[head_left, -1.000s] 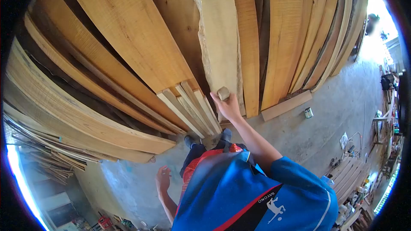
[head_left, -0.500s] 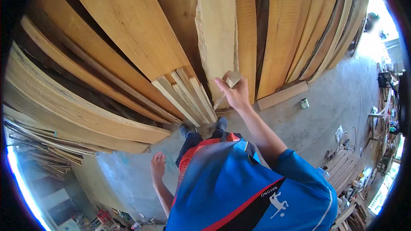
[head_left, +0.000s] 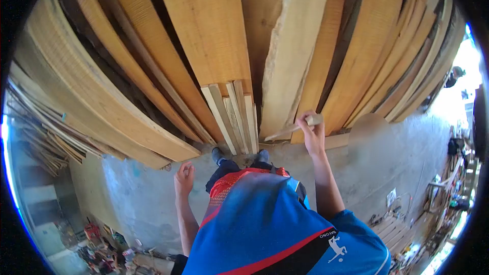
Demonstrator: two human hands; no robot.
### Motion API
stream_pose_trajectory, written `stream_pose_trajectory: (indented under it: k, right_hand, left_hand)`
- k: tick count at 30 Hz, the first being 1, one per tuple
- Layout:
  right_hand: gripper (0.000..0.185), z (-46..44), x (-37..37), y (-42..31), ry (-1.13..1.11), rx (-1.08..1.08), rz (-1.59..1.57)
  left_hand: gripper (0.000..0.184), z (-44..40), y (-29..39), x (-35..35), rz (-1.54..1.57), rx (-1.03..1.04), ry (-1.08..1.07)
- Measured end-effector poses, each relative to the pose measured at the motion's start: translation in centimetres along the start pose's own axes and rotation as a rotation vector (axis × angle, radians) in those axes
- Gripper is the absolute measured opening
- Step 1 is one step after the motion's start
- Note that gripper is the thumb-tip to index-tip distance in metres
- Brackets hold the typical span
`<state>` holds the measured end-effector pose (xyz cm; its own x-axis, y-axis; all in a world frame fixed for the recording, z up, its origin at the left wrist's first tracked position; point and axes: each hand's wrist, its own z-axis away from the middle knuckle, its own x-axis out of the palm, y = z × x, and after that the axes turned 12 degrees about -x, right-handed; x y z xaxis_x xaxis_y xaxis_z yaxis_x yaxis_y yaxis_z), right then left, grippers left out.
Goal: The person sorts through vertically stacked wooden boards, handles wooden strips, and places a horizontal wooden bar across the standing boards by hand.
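Observation:
My right hand (head_left: 311,128) is wrapped round the upper end of a short wooden stick (head_left: 285,133), which slants down and left towards the foot of a pale live-edge board (head_left: 293,46). My left hand (head_left: 184,177) hangs to the left of my body, its fingers loosely curled with a gap between them and nothing held. Between the two hands, several short wooden strips (head_left: 220,117) stand upright against a wide orange-brown board (head_left: 204,30).
Tall boards (head_left: 364,35) lean in a row across the far side. Thin strips lie at the far left. The grey concrete floor (head_left: 336,173) runs behind my feet. A slatted wooden stack (head_left: 395,231) and clutter stand at the lower right, with more clutter (head_left: 102,254) lower left.
The view has turned, so the boards appear shifted right. My right hand has moved right and away from the short strips, still holding the stick, which now tilts more sideways.

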<state>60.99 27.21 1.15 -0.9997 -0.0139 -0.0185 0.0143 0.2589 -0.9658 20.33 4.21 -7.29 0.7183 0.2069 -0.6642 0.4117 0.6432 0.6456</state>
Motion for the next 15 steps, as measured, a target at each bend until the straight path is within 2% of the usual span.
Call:
stream_pose_trajectory:
  k: [3,6,9,10,13,14,15]
  right_hand:
    - [0.012,0.9,-1.2,0.4,0.052,-0.012,0.055]
    - [0.011,1.3,-2.9,-1.4,-0.094,0.014,0.049]
    - [0.013,0.3,-3.4,-5.2,-0.218,-0.195,0.192]
    - [0.015,0.0,-3.6,-5.5,-0.197,-0.294,0.135]
    - [0.015,-0.2,-4.0,-7.7,-0.030,-0.279,-0.187]
    - [0.016,0.1,-4.9,-8.2,0.027,-0.238,-0.206]
    - [0.016,-0.3,-5.4,-9.5,-0.025,-0.257,-0.281]
  left_hand:
    - [0.022,-1.1,-0.2,0.2,0.067,0.023,0.006]
    - [0.021,-2.1,1.0,0.0,0.029,0.055,-0.018]
    - [0.021,-3.5,1.3,0.3,0.074,0.109,0.000]
    - [0.021,-3.7,1.2,0.4,0.072,0.124,-0.021]
    - [0.021,-4.9,3.5,0.4,0.051,0.153,-0.081]
    - [0.022,-5.2,4.2,0.5,0.028,0.139,-0.101]
    - [0.022,-5.5,4.5,0.7,0.002,0.124,-0.121]
